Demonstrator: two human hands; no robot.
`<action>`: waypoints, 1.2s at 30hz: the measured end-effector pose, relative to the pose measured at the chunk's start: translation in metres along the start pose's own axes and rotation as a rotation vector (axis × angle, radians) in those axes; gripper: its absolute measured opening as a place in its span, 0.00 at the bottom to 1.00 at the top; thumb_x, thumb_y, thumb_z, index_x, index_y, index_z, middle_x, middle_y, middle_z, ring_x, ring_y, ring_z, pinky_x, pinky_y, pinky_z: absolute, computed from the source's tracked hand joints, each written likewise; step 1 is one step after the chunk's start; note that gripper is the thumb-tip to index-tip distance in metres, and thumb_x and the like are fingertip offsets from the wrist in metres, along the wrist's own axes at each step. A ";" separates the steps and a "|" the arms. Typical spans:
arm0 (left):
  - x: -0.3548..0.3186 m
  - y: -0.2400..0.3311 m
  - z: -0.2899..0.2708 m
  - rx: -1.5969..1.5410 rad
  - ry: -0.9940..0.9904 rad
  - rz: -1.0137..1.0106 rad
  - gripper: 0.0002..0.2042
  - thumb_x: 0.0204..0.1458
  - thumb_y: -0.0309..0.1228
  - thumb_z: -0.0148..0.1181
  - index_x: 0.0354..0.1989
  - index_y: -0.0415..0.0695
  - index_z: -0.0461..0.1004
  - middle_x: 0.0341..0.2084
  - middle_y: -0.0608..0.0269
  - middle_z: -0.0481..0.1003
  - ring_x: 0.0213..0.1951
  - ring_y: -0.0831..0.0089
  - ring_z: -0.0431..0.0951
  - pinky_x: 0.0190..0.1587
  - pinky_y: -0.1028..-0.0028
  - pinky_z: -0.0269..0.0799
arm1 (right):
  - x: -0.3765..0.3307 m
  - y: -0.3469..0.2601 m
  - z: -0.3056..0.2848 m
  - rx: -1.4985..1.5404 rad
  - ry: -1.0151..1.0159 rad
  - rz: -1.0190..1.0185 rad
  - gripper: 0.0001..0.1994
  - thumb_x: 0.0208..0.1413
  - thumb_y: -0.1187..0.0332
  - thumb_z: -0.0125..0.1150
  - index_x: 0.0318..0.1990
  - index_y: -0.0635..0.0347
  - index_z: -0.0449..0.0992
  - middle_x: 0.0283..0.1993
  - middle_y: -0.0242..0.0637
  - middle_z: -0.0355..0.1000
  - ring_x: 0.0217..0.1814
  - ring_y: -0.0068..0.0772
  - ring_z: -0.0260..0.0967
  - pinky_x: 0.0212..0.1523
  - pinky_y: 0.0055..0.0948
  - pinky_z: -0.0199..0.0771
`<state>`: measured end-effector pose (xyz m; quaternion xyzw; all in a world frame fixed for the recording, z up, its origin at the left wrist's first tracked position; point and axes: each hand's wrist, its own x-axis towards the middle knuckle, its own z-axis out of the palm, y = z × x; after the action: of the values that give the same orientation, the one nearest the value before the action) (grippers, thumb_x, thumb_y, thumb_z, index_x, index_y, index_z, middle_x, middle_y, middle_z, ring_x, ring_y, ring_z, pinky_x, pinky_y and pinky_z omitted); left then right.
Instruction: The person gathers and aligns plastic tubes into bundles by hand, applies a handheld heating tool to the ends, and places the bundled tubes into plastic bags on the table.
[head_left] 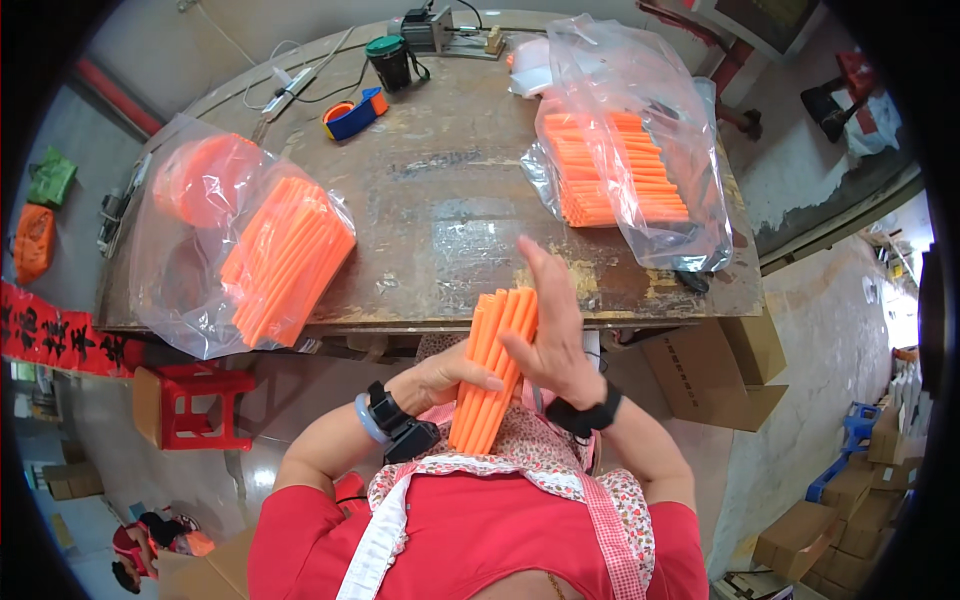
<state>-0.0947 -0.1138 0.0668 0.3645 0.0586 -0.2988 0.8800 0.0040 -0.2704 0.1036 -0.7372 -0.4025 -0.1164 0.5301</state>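
A bundle of bright orange plastic tubes (pixel 489 370) stands slightly tilted in front of my body, at the table's near edge. My left hand (pixel 450 378) is wrapped round its lower left side, thumb across the front. Against the bundle's upper right side rests my right hand (pixel 556 335), its fingers stretched upward and the thumb over the tubes. To the left on the table, a clear plastic bag (pixel 188 290) holds many more orange tubes (pixel 290 255) and a round orange bundle (pixel 207 180). Another clear bag (pixel 655 150) at the right covers a stack of orange tubes (pixel 610 170).
The worn wooden table (pixel 430 215) carries a dark cup with a green lid (pixel 390 62), a blue and orange tape roll (pixel 355 115), a motor (pixel 428 30) and a power strip (pixel 290 92). A red stool (pixel 200 405) stands left below; an open carton (pixel 715 370) is at right.
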 end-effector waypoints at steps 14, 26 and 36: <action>0.009 -0.035 0.005 0.327 -0.256 -0.324 0.28 0.42 0.25 0.68 0.55 0.39 0.69 0.42 0.60 0.75 0.42 0.71 0.76 0.44 0.71 0.74 | -0.047 -0.003 -0.048 -0.455 -1.219 -0.360 0.31 0.45 0.67 0.62 0.60 0.55 0.63 0.31 0.37 0.64 0.36 0.37 0.69 0.41 0.41 0.70; -0.047 0.019 -0.021 0.156 -0.132 -0.131 0.30 0.57 0.45 0.57 0.61 0.37 0.59 0.58 0.48 0.66 0.59 0.61 0.69 0.59 0.63 0.66 | -0.154 0.047 -0.033 0.637 -0.832 0.838 0.41 0.41 0.68 0.72 0.65 0.65 0.58 0.61 0.40 0.65 0.61 0.29 0.63 0.61 0.30 0.62; -0.018 -0.024 0.027 0.648 0.316 0.381 0.25 0.49 0.28 0.68 0.55 0.37 0.66 0.44 0.62 0.75 0.46 0.77 0.75 0.51 0.73 0.72 | -0.168 0.041 -0.039 0.628 -0.732 0.893 0.40 0.41 0.67 0.72 0.63 0.62 0.60 0.59 0.40 0.66 0.60 0.30 0.64 0.60 0.31 0.63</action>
<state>-0.1256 -0.1370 0.0781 0.6689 0.0275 -0.0737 0.7392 -0.0658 -0.3878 -0.0092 -0.6355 -0.2272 0.4963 0.5461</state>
